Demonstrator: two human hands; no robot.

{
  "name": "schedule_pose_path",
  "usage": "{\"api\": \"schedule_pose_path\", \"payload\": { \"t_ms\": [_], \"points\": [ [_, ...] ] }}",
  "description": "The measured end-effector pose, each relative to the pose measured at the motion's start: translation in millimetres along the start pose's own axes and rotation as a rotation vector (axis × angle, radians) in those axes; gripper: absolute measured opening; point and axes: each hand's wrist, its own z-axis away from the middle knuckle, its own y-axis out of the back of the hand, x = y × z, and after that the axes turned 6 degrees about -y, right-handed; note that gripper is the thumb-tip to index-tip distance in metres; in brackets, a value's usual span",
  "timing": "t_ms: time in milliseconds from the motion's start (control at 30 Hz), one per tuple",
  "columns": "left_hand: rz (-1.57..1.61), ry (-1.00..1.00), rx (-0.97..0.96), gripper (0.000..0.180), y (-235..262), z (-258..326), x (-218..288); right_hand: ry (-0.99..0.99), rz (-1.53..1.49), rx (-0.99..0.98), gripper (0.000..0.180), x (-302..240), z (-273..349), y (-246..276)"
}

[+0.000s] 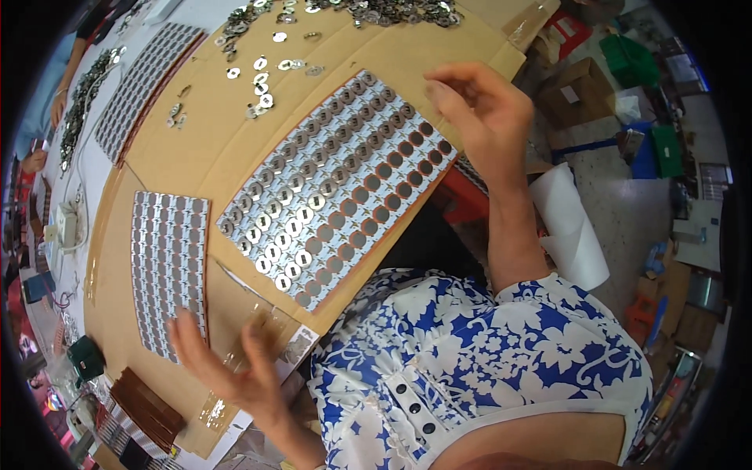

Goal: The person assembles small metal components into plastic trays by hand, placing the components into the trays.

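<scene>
Nearest, resting the left hand (227,364) open on the cardboard-covered desk (196,133), fingers (186,333) spread, tips touching the lower edge of the small grey sheet (170,270) of punched metal pieces and a strip of clear film (235,376) beside it. Gripping nothing there. Just beyond, lying flat and slanted in the middle of the desk, the big tray (337,188) with its rows of round pockets: shiny washers (291,227) filling the left rows, brown empty pockets (392,168) showing along the right edge. Hovering above the tray's far right corner, the right hand (478,106), fingers loosely curled, thumb and forefinger drawn close as if pinching; impossible to tell whether a washer is between them. Farther off, loose washers (262,78) scattered near the far edge, a heap (392,12) behind them.

Judging by look: each washer thin, light, stiff and slick, likely to slide or flip when pushed. Best taken by the rim with two fingertips, or pressed down on one edge to tilt up. Handling the tray calling for care too: thin, probably flexing, spilling pieces if lifted by one corner.
</scene>
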Motion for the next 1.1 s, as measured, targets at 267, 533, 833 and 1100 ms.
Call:
{"api": "schedule_pose_path", "payload": {
  "t_ms": [267, 533, 833, 1100],
  "points": [
    [0.032, 0.244, -0.207, 0.099, 15.1, -1.8, -115.9, 0.235, -1.059, -0.959, 0.008, -125.7, 29.9, 34.1],
    [0.068, 0.193, -0.391, 0.138, 42.6, -38.0, -139.4, 0.109, -1.26, -0.934, 0.007, -129.7, 51.1, 18.3],
    [-0.019, 0.131, -0.287, 0.131, 32.9, -42.5, -118.2, 0.185, -0.607, -0.925, 0.034, -87.8, 35.5, 40.6],
    [-0.194, 0.18, -0.191, 0.13, 55.7, -26.3, -90.3, -0.158, 0.523, -0.099, 0.027, -16.9, 27.9, 14.7]
  ]
}}
